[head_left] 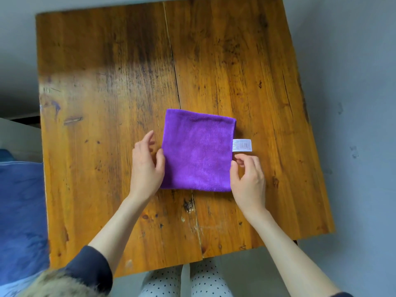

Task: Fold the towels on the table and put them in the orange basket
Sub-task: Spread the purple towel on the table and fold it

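**Purple towel folded, both hands at its sides**

I see one folded purple fuzzy cloth towel (197, 151) lying flat near the middle of the brown wooden plank table (107, 82). It's a neat square w/ a small white paper tag (242, 145) sticking out of its right edge.

My left hand (146, 166) sits at the towel's left edge, fingers loose and a bit bent, thumb touching the cloth. It grips nothing.

My right hand (248, 179) is at the right edge, just under the tag. Fingers are curled near the hem, but I can't tell if they pinch it.

A blue cloth (21, 211) lies left of the table.
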`<state>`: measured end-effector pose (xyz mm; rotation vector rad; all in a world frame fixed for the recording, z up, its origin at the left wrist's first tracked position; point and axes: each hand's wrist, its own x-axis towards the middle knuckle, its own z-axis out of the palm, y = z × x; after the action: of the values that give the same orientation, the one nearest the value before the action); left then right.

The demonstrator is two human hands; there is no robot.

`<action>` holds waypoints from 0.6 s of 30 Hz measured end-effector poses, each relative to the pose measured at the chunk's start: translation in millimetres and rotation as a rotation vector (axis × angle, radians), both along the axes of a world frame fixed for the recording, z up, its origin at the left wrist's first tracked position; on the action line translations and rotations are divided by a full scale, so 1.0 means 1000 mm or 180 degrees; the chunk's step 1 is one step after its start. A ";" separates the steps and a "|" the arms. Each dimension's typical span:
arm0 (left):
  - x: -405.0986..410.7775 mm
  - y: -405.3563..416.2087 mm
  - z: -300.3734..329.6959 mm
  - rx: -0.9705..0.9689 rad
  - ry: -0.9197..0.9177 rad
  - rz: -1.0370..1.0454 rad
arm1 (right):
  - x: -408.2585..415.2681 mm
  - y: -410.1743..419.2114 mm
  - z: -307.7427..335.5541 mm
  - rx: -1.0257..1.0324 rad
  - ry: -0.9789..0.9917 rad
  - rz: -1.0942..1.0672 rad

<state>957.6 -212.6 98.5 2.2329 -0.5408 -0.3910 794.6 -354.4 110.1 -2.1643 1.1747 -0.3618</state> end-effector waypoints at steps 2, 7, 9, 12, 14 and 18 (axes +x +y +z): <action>0.004 0.000 0.001 0.0002 0.0293 0.0163 | 0.004 -0.003 0.000 0.0622 0.0177 -0.0482; 0.016 -0.006 0.003 0.0316 0.0617 0.0078 | 0.023 -0.018 0.000 0.1652 0.0560 -0.0848; 0.022 -0.010 0.005 0.0355 0.0934 0.0112 | 0.030 -0.020 0.000 0.1960 0.0541 -0.0815; 0.030 -0.012 0.007 0.0294 0.1596 0.0100 | 0.039 -0.025 0.004 0.2650 0.0161 -0.1261; 0.031 -0.013 0.009 0.0328 0.1852 0.0027 | 0.040 -0.029 0.006 0.3016 0.0058 -0.1419; 0.025 -0.013 0.011 0.0304 0.2122 0.0160 | 0.040 -0.032 0.008 0.3054 0.0203 -0.1176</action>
<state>982.1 -225.1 109.0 2.0297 -0.1091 -1.0948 834.3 -386.4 118.5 -1.1387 1.3975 0.1235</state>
